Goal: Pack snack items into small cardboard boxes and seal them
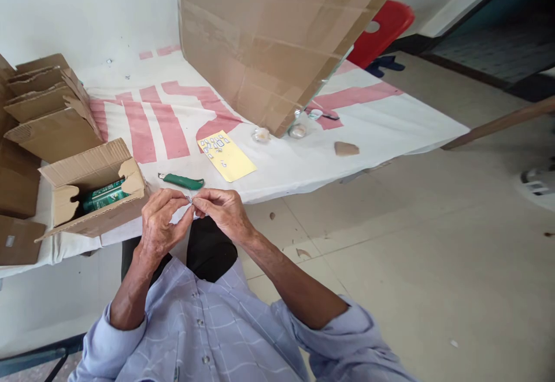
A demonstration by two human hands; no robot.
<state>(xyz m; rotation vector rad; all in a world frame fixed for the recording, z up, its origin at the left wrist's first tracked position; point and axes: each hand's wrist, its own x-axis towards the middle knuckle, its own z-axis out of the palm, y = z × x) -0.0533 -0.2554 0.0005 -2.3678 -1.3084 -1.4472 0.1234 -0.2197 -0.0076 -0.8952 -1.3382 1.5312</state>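
My left hand (161, 220) and my right hand (224, 211) meet in front of my body at the table's near edge. Thumb and fingers of both are pinched together on a tiny pale piece (189, 199), too small to name. Just beyond the fingertips lies a green utility knife (182, 182). A yellow sheet (237, 166) with several small dark-edged labels on its upper part rests farther back, right of the knife.
An open cardboard box (97, 220) with a green can (104, 197) inside stands at left, near more cardboard boxes (56, 133). A large tape-covered carton (269, 35) rises at the back. Tape rolls (298, 131) and a brown scrap (346, 149) lie right, near a red chair (381, 32).
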